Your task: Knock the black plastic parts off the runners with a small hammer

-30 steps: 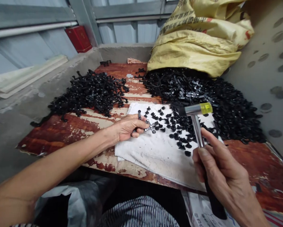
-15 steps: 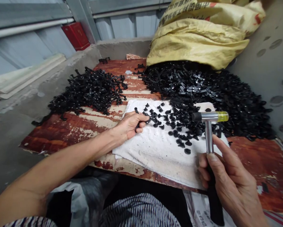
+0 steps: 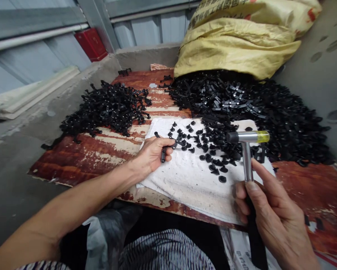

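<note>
left hand (image 3: 153, 154) fingers curled round black strip part (image 3: 163, 153) | right hand (image 3: 272, 217) wrapped round hammer (image 3: 247, 150) handle

Stretches the bare left arm forward, left hand (image 3: 152, 154) resting palm-down with fingers curled into a pinch. Holds the right hand (image 3: 273, 216) nearer the body, fingers wrapped shut, thumb pressed along the front; wrist seemingly cocked upward.
</note>
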Demonstrator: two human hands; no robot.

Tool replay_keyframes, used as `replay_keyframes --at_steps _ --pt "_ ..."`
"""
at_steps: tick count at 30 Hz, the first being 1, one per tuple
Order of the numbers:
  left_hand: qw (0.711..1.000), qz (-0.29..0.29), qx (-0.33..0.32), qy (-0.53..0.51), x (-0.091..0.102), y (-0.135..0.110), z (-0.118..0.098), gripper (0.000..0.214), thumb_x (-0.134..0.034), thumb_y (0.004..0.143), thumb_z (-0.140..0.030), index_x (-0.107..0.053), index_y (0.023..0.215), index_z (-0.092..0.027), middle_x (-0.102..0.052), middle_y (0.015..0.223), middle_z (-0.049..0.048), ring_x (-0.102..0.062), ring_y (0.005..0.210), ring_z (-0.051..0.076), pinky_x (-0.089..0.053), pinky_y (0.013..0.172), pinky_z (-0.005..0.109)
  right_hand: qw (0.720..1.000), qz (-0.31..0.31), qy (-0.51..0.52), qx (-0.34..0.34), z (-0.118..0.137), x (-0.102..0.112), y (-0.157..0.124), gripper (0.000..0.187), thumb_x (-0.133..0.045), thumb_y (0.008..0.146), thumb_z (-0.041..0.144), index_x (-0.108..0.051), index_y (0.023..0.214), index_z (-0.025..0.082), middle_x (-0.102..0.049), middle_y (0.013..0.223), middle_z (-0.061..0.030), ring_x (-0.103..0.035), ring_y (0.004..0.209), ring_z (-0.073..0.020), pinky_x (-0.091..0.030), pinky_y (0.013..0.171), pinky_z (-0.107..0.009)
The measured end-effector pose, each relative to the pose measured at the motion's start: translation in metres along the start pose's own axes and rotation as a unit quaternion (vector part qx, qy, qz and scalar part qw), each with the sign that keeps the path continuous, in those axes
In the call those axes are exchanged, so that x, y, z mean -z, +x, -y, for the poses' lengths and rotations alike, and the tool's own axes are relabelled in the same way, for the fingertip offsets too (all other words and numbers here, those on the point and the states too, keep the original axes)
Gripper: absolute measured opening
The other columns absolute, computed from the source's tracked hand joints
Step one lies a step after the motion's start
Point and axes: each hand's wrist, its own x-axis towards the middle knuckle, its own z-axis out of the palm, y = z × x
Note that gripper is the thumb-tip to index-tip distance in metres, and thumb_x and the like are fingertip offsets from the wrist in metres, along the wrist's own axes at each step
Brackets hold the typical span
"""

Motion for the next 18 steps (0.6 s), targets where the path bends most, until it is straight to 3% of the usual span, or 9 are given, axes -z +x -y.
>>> replay_keyframes --at_steps 18 --pt "0.999 -0.025 -0.013 0.019 -0.0085 0.0004 0.0051 0.025 -0.057 0.081 0.001 -0.055 0.06 -0.012 -0.05 0.048 -0.0034 -0.045 0.038 0.005 -0.03 0.034 0.018 1.0 0.002 -0.012 0.007 0.0002 0.0005 0.0011 0.053 -0.06 0.094 0.045 -0.05 0.145 0.033 -0.055 0.068 0.0038 -0.046 0.044 -0.0112 -0.041 0.034 -0.023"
